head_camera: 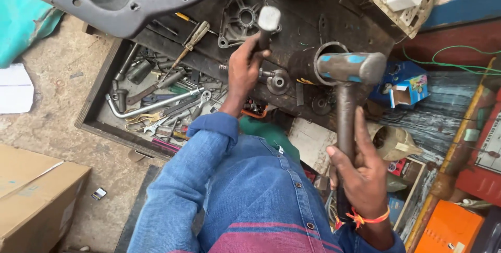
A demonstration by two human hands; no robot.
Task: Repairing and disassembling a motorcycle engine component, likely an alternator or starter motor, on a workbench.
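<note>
- The hammer (346, 70) is raised in the right hand (360, 177), handle running up the view, its grey, blue-marked head crosswise at the top
- The left hand (244, 67) is clamped on a metal punch (267, 23), held upright on the dark bench (308, 18)
- Hands well apart, each fist closed on its tool
- Near the punch: a round housing (241, 18) and a flanged part (278, 81)
- Left of the arm, a tray (96, 109) holds spanners and a bent bar (151, 107)
</note>
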